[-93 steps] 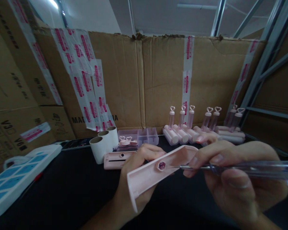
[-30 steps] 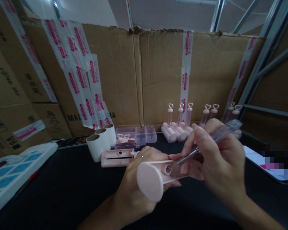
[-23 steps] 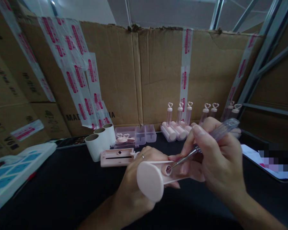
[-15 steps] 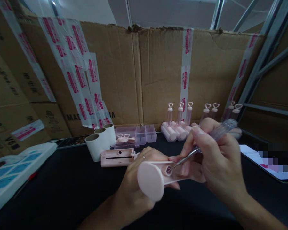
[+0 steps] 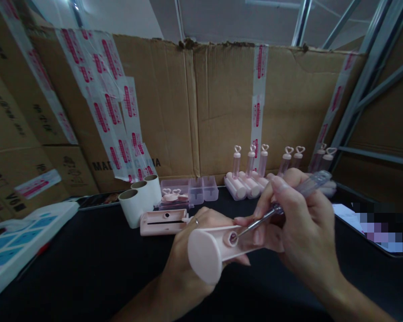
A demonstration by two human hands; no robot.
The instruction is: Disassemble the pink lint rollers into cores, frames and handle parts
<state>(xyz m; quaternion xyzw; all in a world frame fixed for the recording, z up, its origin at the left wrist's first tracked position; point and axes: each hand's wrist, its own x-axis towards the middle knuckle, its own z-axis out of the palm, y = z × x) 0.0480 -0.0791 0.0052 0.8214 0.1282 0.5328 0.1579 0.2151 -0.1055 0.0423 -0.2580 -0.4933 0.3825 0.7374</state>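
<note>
My left hand (image 5: 191,250) grips a pink plastic half-shell part (image 5: 210,250) with a round end cap facing me. My right hand (image 5: 302,228) holds a screwdriver (image 5: 282,203) with a clear handle. Its metal tip sits in a small hexagonal recess (image 5: 233,237) on the part's side. Both hands hover low over the black table (image 5: 87,268).
Another pink slotted part (image 5: 163,221) lies beside white rolls (image 5: 139,201) and clear small trays (image 5: 195,190). Several pink rollers with heart-topped handles (image 5: 251,174) stand at the back. A white and blue box (image 5: 16,241) is at left, cardboard walls (image 5: 221,107) behind, papers (image 5: 356,219) at right.
The pink part has been turned so its round end faces me, and the screwdriver has gone from level to slanted down into the recess. Over the last second the hands barely moved.
</note>
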